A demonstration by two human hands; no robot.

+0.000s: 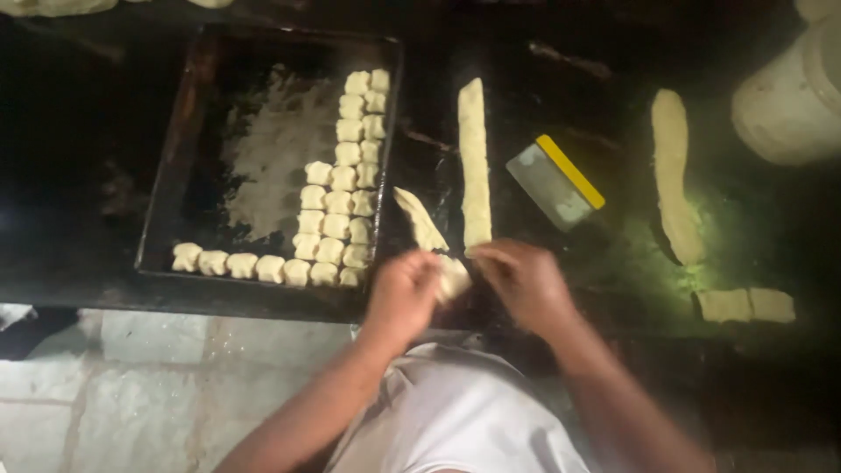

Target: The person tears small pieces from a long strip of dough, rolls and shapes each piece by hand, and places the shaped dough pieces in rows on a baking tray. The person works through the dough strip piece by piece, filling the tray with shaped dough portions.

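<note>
Head view is showing the left hand [403, 293] and right hand [524, 278] meeting at the dark surface [613, 263] edge, fingers pinching a small dough piece [454, 278] between them. Just above it a long dough strip [474, 162] is lying beside the baking tray [175, 175] of shaped dough pieces [337, 201].

The head view is dim and soft overall, the black worktop [105, 131] swallowing detail in deep shadow while a greenish patch of light falls on its right side, the pale dough pieces stand out brightly, and both hands are smeared by motion blur.
</note>
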